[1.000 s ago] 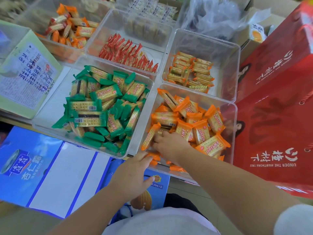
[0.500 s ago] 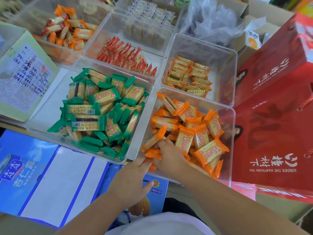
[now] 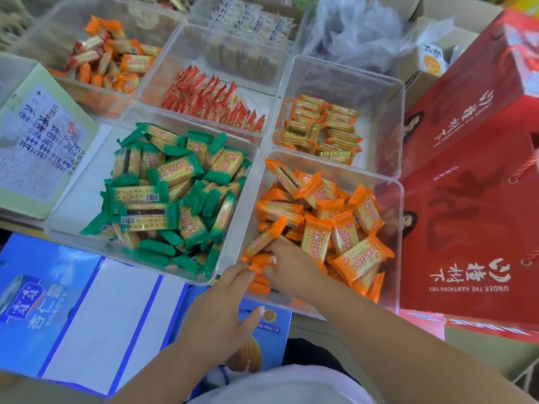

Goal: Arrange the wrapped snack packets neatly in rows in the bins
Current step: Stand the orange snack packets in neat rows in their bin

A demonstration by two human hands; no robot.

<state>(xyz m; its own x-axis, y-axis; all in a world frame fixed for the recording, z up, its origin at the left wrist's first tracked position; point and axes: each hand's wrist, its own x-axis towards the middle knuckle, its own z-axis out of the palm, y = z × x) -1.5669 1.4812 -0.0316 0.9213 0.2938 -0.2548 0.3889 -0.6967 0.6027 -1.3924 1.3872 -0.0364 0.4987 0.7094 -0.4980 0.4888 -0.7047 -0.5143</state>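
Note:
A clear bin at the near right holds a loose heap of orange snack packets. My right hand is inside its near left corner, with the fingers curled on a few small orange packets. One long orange packet leans on edge against its fingertips. My left hand reaches over the same corner with its fingers spread, the tips touching the packets there. To the left, a second clear bin is piled with green packets lying at all angles.
Behind stand bins with red sachets in a row, small golden packets and mixed orange packets. Red gift boxes press against the right side. A blue carton lies in front and a pale green box at the left.
My left hand has moved forward from the blue carton to the orange bin's near left corner. My right hand has shifted slightly towards that corner among the packets.

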